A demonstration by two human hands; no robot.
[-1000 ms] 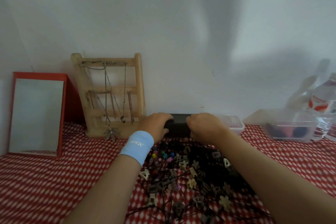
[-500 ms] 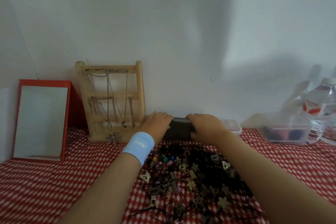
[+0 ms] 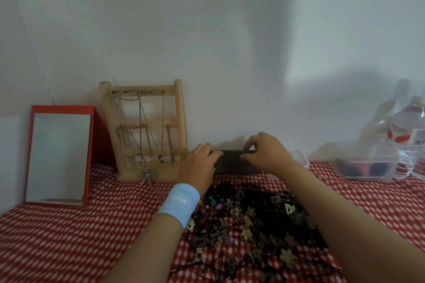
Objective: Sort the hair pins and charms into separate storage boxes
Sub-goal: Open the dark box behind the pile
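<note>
A dark rectangular box [image 3: 234, 164] stands at the back of the table against the wall. My left hand [image 3: 199, 163], with a light blue wristband, grips its left end. My right hand [image 3: 264, 154] holds its right end, fingers curled over the top edge. In front of the box lies a heap of black hair pins and small beige, brown and coloured charms [image 3: 248, 225] on the red checked cloth. A clear lidded box [image 3: 299, 158] peeks out behind my right hand.
A wooden jewellery rack [image 3: 147, 131] hung with chains stands left of the box. A red-framed mirror [image 3: 58, 156] leans at the far left. At the right are a clear plastic container [image 3: 368, 167] with dark items and a water bottle [image 3: 411, 140].
The view has tilted upward. Both hands stay on the dark box; the right hand's fingers have lifted and now curl over its top edge.
</note>
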